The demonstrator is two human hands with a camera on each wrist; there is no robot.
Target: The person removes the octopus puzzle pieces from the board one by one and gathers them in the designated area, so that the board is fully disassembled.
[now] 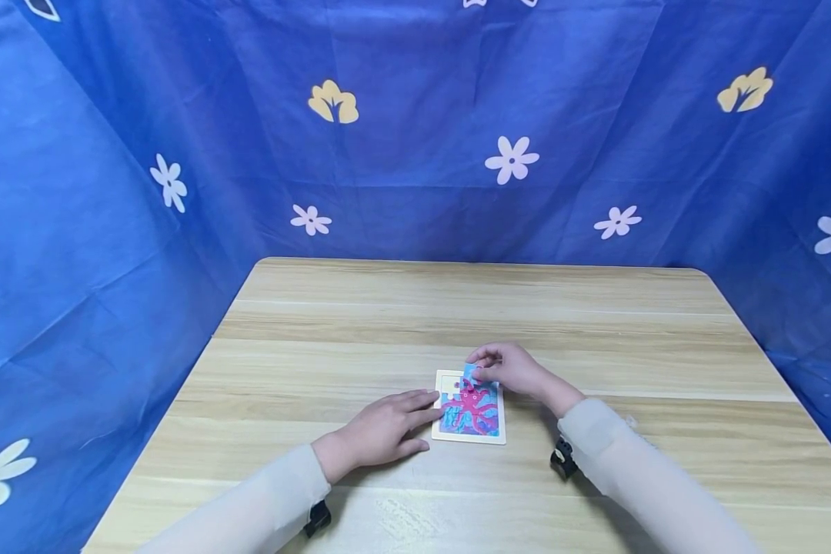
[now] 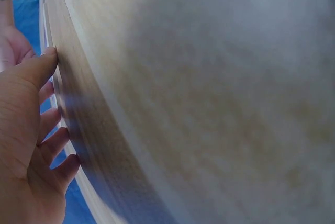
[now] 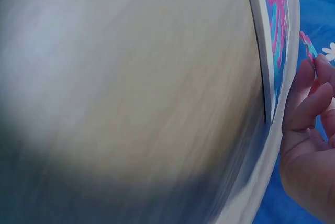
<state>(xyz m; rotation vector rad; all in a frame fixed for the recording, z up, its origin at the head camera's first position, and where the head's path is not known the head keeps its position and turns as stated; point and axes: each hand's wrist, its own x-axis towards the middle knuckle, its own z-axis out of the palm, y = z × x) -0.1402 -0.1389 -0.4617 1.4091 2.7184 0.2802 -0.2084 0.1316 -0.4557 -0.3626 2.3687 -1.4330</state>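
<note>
A small jigsaw puzzle (image 1: 468, 419) with a pink octopus on blue lies in a cream frame on the table. Its upper left part shows bare backing. My right hand (image 1: 512, 371) pinches a blue and pink puzzle piece (image 1: 469, 374) between thumb and fingers over the frame's upper edge. In the right wrist view that puzzle piece (image 3: 308, 45) stands tilted, raised above the framed picture. My left hand (image 1: 390, 425) lies with fingers extended, its fingertips on the frame's left edge. In the left wrist view the left hand (image 2: 31, 130) shows its fingers spread along the table.
The wooden table (image 1: 318, 331) reaches back to a blue curtain (image 1: 415, 138) with white and yellow flower prints. Dark wrist devices sit under both sleeves, one of them the right wrist camera (image 1: 563, 459).
</note>
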